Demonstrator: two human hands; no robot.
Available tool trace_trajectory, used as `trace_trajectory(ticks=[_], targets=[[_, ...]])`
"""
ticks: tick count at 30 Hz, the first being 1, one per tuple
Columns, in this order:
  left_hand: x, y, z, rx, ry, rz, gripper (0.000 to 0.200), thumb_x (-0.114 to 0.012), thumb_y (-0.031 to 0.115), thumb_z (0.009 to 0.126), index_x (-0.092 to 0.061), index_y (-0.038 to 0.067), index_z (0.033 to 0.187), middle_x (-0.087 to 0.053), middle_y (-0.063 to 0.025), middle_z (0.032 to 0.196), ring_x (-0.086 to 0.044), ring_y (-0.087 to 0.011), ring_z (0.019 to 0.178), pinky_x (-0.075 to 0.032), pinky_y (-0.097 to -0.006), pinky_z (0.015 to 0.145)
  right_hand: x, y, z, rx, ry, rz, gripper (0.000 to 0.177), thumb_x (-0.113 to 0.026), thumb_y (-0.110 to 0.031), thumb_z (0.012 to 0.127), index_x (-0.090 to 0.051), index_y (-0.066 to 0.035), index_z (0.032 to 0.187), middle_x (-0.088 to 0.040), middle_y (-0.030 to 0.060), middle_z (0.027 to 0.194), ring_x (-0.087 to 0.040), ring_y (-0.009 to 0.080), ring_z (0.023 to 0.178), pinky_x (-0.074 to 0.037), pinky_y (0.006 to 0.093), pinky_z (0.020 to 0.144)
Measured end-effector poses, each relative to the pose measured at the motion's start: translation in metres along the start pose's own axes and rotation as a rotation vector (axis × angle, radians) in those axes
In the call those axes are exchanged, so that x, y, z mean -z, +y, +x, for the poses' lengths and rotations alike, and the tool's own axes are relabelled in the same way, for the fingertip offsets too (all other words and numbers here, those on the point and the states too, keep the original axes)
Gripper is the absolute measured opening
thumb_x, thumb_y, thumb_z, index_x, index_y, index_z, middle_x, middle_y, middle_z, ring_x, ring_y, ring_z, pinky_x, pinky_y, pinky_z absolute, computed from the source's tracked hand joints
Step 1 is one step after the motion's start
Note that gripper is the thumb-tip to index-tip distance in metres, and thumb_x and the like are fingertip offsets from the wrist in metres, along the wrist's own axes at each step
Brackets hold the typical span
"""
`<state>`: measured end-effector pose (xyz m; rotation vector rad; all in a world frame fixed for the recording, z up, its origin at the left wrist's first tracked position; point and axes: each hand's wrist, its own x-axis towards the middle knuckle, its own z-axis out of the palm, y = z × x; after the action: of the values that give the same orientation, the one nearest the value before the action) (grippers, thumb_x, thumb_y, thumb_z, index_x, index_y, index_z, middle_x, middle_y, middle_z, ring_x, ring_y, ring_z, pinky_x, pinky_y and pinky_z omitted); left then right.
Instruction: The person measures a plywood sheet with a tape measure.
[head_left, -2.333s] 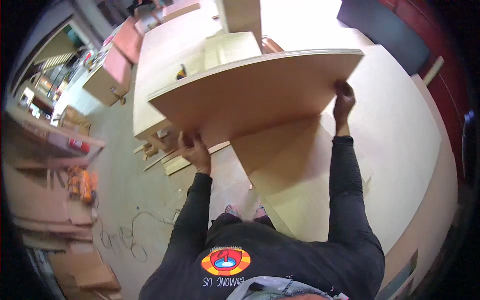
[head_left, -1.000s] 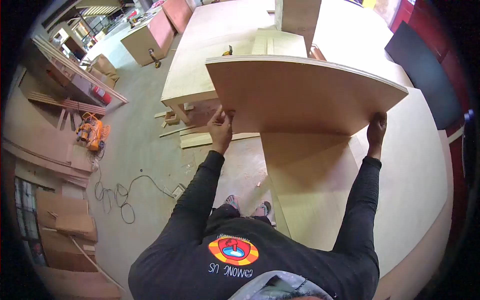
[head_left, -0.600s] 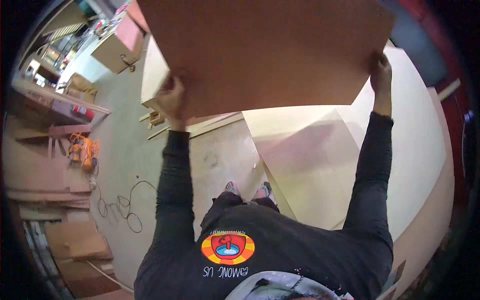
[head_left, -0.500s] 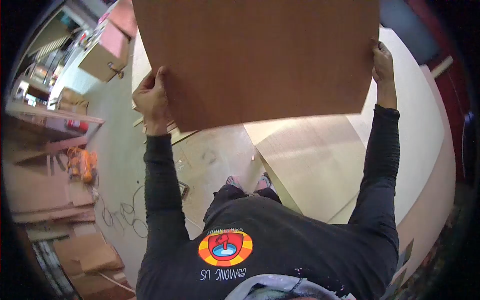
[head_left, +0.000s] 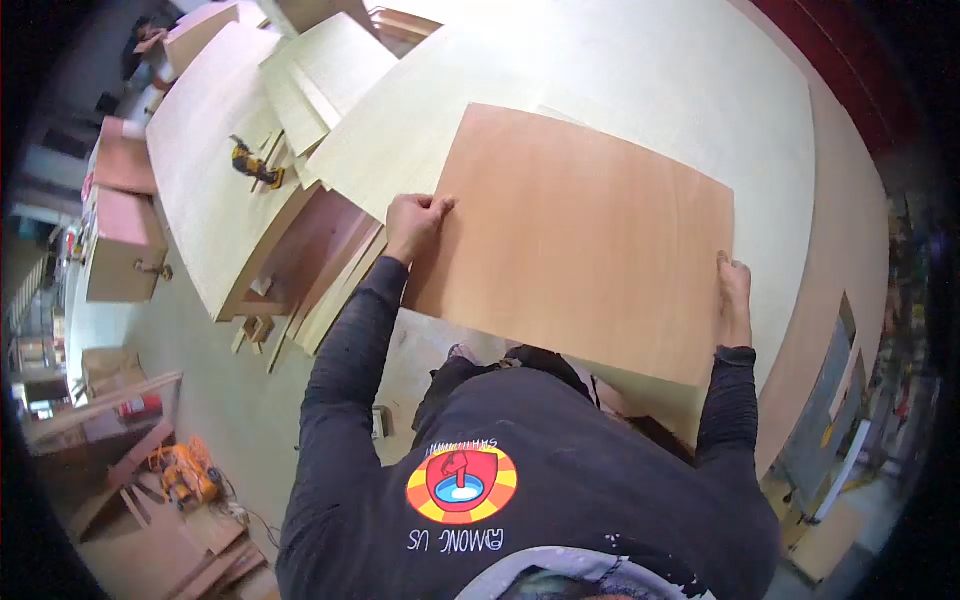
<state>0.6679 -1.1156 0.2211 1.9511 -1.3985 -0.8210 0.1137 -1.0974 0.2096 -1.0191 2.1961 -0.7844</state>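
Observation:
A rectangular reddish-brown plywood panel [head_left: 580, 240] is held between my two hands, lying nearly flat in front of my body. My left hand [head_left: 415, 225] pinches its left edge, thumb on the upper face. At the opposite edge, my right hand [head_left: 735, 285] grips with the thumb on top and the other fingers mostly hidden beneath. Under and beyond the panel spreads a large pale plywood sheet [head_left: 640, 60], which the panel overlaps in this view.
Left of the sheet, a yellow and black drill [head_left: 255, 165] lies on a pale wooden box [head_left: 205, 130]. Smaller pale boards [head_left: 340, 65] rest near it. Wood offcuts [head_left: 252, 335] and an orange tool with a cord [head_left: 187, 470] are on the floor at left.
The panel has come down from a raised, tilted position to nearly flat over the pale sheet, both hands still gripping it. My view has shifted, bringing the drill and boxes into sight.

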Motion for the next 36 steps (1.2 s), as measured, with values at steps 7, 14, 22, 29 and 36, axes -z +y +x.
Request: trace_trajectory(ticks=[7,14,22,29,36], targets=[[-0.019,-0.003,0.042,-0.025,-0.085,0.083,0.037,-0.073,0.039,0.078,-0.074,0.004,0.088,-0.07,-0.013,0.072,-0.066,-0.0182,0.061,-0.051,-0.0321,0.06,-0.017,0.057,-0.003,-0.071,0.163,-0.087,0.051,-0.063,-0.034,0.089,-0.062,0.016,0.093,-0.066,0.0166,0.084,-0.06,0.0192,0.071,-0.048,0.0363,0.063],[-0.015,-0.006,0.033,-0.086,-0.096,-0.039,0.035,-0.07,0.037,0.082,-0.073,0.004,0.095,-0.071,-0.0132,0.077,-0.067,-0.0179,0.064,-0.052,-0.0317,0.062,-0.015,0.059,-0.001,-0.158,0.156,-0.03,0.05,-0.064,-0.035,0.088,-0.063,0.015,0.092,-0.067,0.0162,0.084,-0.06,0.0196,0.073,-0.048,0.0376,0.066],[0.026,-0.06,-0.049,-0.157,-0.058,-0.109,0.035,-0.068,0.028,0.085,-0.069,0.0,0.104,-0.072,-0.0138,0.082,-0.067,-0.0156,0.07,-0.052,-0.0281,0.064,-0.001,0.071,0.015,-0.021,0.138,-0.297,0.053,-0.061,-0.036,0.088,-0.062,0.017,0.094,-0.067,0.0222,0.087,-0.063,0.0271,0.075,-0.049,0.0403,0.07],[0.003,-0.075,-0.128,0.036,-0.077,-0.669,0.045,-0.069,0.005,0.083,-0.056,-0.001,0.126,-0.069,-0.008,0.1,-0.064,-0.0125,0.085,-0.052,-0.0268,0.078,0.002,0.061,-0.006,-0.046,0.042,0.111,0.046,-0.058,-0.032,0.091,-0.062,0.014,0.084,-0.066,0.0169,0.08,-0.061,0.0216,0.069,-0.049,0.0382,0.065],[-0.04,-0.093,-0.134,0.095,0.088,-1.189,0.052,-0.07,0.0,0.081,-0.052,-0.003,0.129,-0.068,-0.0073,0.093,-0.064,-0.0129,0.082,-0.055,-0.0294,0.079,-0.003,0.042,-0.021,-0.118,0.054,0.191,0.037,-0.058,-0.028,0.094,-0.06,0.004,0.075,-0.06,0.0077,0.071,-0.054,0.0152,0.058,-0.045,0.0311,0.053]])
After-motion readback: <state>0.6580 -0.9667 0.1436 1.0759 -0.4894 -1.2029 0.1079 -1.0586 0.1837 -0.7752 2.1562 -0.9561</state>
